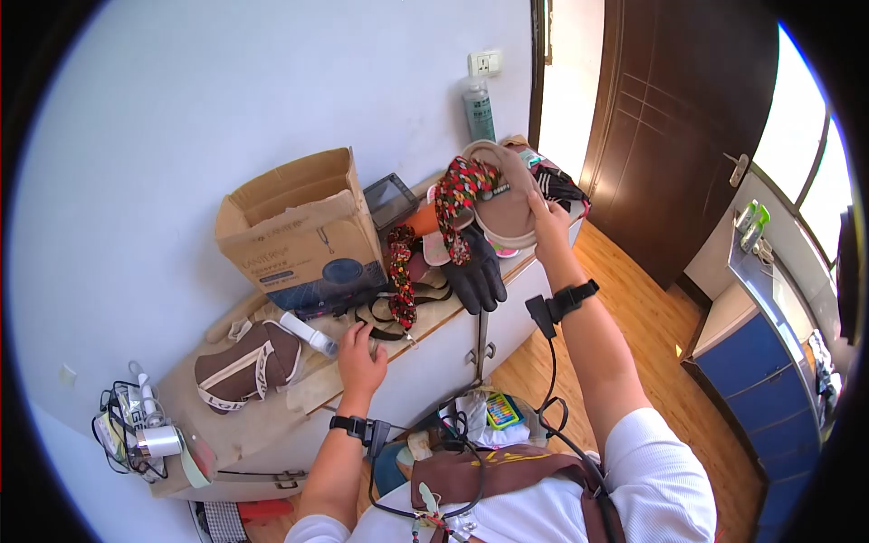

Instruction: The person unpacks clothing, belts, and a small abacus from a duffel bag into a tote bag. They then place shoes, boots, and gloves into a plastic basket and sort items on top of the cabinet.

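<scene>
My right hand (549, 223) grips the edge of a beige sun hat (509, 213), lifted over the right part of the low cabinet. A red floral cloth (463, 185) hangs across the hat's left side. Beneath it a black glove (478, 276) droops over the cabinet edge. My left hand (362, 358), its fingers apart and slightly bent, is at the cabinet's front edge and holds nothing. Close to its fingertips lie a white bottle (308, 333) and black straps (380, 328). Another dark floral piece (401, 281) lies between the two hands.
An open cardboard box (303, 235) stands against the wall, beside a dark-screened device (389, 201). Left of it are a brown bag (249, 365) and a wire basket (136, 430). A green bottle (479, 113) stands at the back. Cables hang from both wrists.
</scene>
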The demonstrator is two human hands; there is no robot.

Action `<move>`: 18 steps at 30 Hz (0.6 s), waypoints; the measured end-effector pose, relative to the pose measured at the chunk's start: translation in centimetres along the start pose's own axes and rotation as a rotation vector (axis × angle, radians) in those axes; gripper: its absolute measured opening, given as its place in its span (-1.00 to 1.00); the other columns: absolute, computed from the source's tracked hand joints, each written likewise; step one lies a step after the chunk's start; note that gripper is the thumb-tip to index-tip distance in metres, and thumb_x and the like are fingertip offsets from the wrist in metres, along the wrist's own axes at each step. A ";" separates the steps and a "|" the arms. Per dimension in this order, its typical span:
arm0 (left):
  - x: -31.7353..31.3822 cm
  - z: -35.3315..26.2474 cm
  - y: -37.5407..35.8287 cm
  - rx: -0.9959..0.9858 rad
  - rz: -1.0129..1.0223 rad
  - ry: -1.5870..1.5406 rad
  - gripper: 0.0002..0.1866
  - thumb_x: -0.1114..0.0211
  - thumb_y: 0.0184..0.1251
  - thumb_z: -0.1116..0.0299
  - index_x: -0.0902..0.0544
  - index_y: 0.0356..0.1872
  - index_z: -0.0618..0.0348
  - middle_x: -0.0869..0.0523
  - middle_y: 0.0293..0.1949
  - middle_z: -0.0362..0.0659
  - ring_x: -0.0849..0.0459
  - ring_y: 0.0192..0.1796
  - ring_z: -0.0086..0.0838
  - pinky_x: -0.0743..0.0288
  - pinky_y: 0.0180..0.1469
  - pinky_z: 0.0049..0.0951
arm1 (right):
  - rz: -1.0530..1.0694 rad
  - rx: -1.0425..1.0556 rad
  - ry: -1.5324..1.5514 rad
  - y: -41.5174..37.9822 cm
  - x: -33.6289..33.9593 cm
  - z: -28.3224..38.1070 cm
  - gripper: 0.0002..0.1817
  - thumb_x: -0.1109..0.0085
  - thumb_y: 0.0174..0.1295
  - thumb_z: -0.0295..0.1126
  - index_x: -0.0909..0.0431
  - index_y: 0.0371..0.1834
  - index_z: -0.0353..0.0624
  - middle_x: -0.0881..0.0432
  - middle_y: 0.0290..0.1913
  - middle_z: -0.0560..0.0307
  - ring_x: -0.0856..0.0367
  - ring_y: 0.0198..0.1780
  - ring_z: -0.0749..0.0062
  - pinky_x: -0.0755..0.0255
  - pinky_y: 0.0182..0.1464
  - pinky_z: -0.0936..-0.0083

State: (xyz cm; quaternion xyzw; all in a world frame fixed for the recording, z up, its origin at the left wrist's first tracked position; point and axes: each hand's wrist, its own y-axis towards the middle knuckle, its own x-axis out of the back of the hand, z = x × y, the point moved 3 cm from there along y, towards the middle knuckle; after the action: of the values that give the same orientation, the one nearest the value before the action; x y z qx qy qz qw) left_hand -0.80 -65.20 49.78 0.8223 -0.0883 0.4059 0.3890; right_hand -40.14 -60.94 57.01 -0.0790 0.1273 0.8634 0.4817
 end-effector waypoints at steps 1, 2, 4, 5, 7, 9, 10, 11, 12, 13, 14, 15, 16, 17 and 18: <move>0.3 -0.7 0.3 0.009 -0.016 -0.041 -0.57 -0.26 0.00 0.43 -0.53 -0.01 0.24 -0.53 0.00 0.01 -0.49 0.06 -0.07 -0.39 0.10 -0.19 | -0.020 0.021 0.027 -0.1 0.3 -0.5 -0.53 -0.33 0.11 -0.17 -0.52 -0.17 -0.43 -0.61 -0.30 0.10 -0.53 -0.30 0.53 -0.42 -0.22 0.57; 0.4 -1.4 0.4 0.019 -0.028 -0.080 -0.57 -0.27 -0.01 0.45 -0.53 -0.01 0.24 -0.52 0.01 0.02 -0.49 0.06 -0.04 -0.40 0.09 -0.21 | -0.040 0.038 0.052 -0.4 0.7 -1.2 -0.55 -0.32 0.13 -0.18 -0.52 -0.16 -0.40 -0.60 -0.29 0.13 -0.53 -0.30 0.56 -0.42 -0.21 0.61; 0.8 -4.5 1.9 -0.038 -0.032 -0.134 -0.55 -0.28 0.02 0.44 -0.51 0.02 0.24 -0.51 0.04 0.01 -0.50 0.07 -0.09 -0.41 0.09 -0.21 | -0.068 0.167 -0.207 -2.7 -0.3 -0.1 -0.56 -0.31 0.12 -0.20 -0.49 -0.12 -0.35 -0.60 -0.31 0.10 -0.54 -0.28 0.54 -0.44 -0.19 0.56; 0.5 -6.0 2.8 -0.095 -0.039 -0.188 -0.53 -0.29 0.05 0.44 -0.48 0.06 0.24 -0.50 0.06 0.00 -0.51 0.08 -0.14 -0.42 0.08 -0.22 | -0.069 0.259 -0.348 -4.2 -1.3 0.5 -0.57 -0.32 0.10 -0.21 -0.48 -0.12 -0.33 -0.61 -0.29 0.05 -0.56 -0.27 0.49 -0.45 -0.18 0.52; -1.1 -7.8 4.6 0.029 -0.011 -0.489 -0.53 -0.28 0.12 0.38 -0.45 0.10 0.20 -0.50 0.08 -0.03 -0.51 0.09 -0.20 -0.41 0.10 -0.23 | -0.032 0.512 -0.588 -9.4 -4.1 3.8 -0.58 -0.35 0.01 -0.28 -0.48 -0.12 -0.28 -0.59 -0.23 -0.08 -0.59 -0.20 0.24 -0.45 -0.14 0.38; -2.0 -8.1 6.4 0.153 0.021 -0.787 -0.52 -0.26 0.19 0.32 -0.41 0.14 0.17 -0.50 0.11 -0.06 -0.51 0.11 -0.26 -0.40 0.11 -0.24 | 0.185 0.803 -0.584 -12.3 -5.9 3.3 -0.53 -0.38 -0.15 -0.35 -0.48 -0.13 -0.24 -0.54 -0.24 -0.10 -0.52 -0.17 -0.04 -0.44 -0.15 0.20; -2.9 -7.6 7.2 0.323 0.085 -1.195 -0.49 -0.23 0.24 0.22 -0.36 0.19 0.13 -0.49 0.12 -0.09 -0.50 0.12 -0.31 -0.38 0.14 -0.24 | 0.305 0.906 -0.555 -13.7 -6.4 3.3 -0.55 -0.37 -0.17 -0.38 -0.46 -0.16 -0.23 -0.54 -0.25 -0.10 -0.52 -0.17 -0.01 -0.44 -0.16 0.22; -3.7 -7.1 7.7 0.502 0.147 -1.601 -0.45 -0.21 0.29 0.13 -0.32 0.24 0.10 -0.49 0.14 -0.12 -0.49 0.14 -0.35 -0.36 0.16 -0.25 | 0.333 0.915 -0.533 -15.5 -6.5 3.3 -0.56 -0.35 -0.17 -0.39 -0.45 -0.16 -0.21 -0.52 -0.27 -0.07 -0.52 -0.19 0.02 -0.44 -0.18 0.23; -4.6 -5.9 7.8 0.526 0.186 -1.747 -0.37 -0.17 0.29 -0.03 -0.28 0.28 0.04 -0.47 0.16 -0.13 -0.46 0.17 -0.33 -0.31 0.20 -0.27 | 0.326 0.968 -0.548 -16.8 -6.3 3.4 -0.56 -0.34 -0.17 -0.40 -0.44 -0.17 -0.22 -0.49 -0.31 -0.04 -0.51 -0.22 0.04 -0.43 -0.23 0.26; -4.0 -6.2 7.8 0.482 0.200 -1.762 -0.34 -0.19 0.26 -0.07 -0.26 0.29 0.05 -0.46 0.17 -0.13 -0.45 0.19 -0.33 -0.30 0.21 -0.27 | 0.330 0.961 -0.561 -17.6 -5.9 3.2 -0.55 -0.34 -0.18 -0.40 -0.44 -0.16 -0.24 -0.48 -0.32 -0.02 -0.50 -0.24 0.06 -0.42 -0.23 0.27; -3.4 -6.5 7.9 0.435 0.212 -1.777 -0.30 -0.20 0.24 -0.10 -0.25 0.30 0.06 -0.46 0.18 -0.14 -0.43 0.21 -0.34 -0.29 0.22 -0.27 | 0.335 0.957 -0.574 -18.1 -5.5 3.0 -0.54 -0.34 -0.18 -0.39 -0.44 -0.16 -0.25 -0.47 -0.33 0.01 -0.49 -0.25 0.09 -0.41 -0.23 0.29; -3.0 -7.0 8.0 0.418 0.214 -1.805 -0.27 -0.24 0.21 -0.08 -0.25 0.29 0.12 -0.44 0.20 -0.14 -0.41 0.23 -0.31 -0.27 0.25 -0.25 | 0.333 0.962 -0.571 -18.5 -5.3 3.0 -0.54 -0.34 -0.18 -0.39 -0.44 -0.16 -0.25 -0.47 -0.33 0.01 -0.49 -0.25 0.09 -0.41 -0.23 0.29; -2.8 -7.4 7.9 0.426 0.214 -1.801 -0.27 -0.24 0.21 -0.08 -0.25 0.29 0.12 -0.44 0.20 -0.14 -0.41 0.23 -0.31 -0.27 0.25 -0.25 | 0.373 1.003 -0.629 -19.4 -5.1 2.9 -0.51 -0.34 -0.18 -0.36 -0.43 -0.13 -0.26 -0.47 -0.31 0.02 -0.49 -0.25 0.11 -0.41 -0.22 0.30; -2.7 -7.8 7.8 0.460 0.237 -1.806 -0.26 -0.27 0.21 -0.04 -0.25 0.29 0.16 -0.44 0.20 -0.14 -0.40 0.24 -0.31 -0.26 0.26 -0.25 | 0.415 1.035 -0.688 -20.2 -4.9 2.8 -0.48 -0.35 -0.19 -0.33 -0.43 -0.11 -0.28 -0.47 -0.30 0.03 -0.48 -0.24 0.14 -0.40 -0.20 0.32; -2.4 -8.3 8.0 0.491 0.266 -1.809 -0.26 -0.29 0.20 0.00 -0.24 0.29 0.20 -0.44 0.20 -0.13 -0.40 0.24 -0.31 -0.25 0.28 -0.25 | 0.412 1.021 -0.687 -20.6 -4.8 3.3 -0.48 -0.35 -0.19 -0.33 -0.43 -0.11 -0.28 -0.47 -0.30 0.03 -0.48 -0.24 0.14 -0.40 -0.20 0.32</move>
State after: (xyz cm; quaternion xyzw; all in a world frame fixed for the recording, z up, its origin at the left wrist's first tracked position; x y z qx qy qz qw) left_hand -11.04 -65.13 55.55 0.8670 -0.3615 -0.3376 -0.0604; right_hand -20.16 -53.48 58.39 0.4668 0.3728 0.7452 0.2962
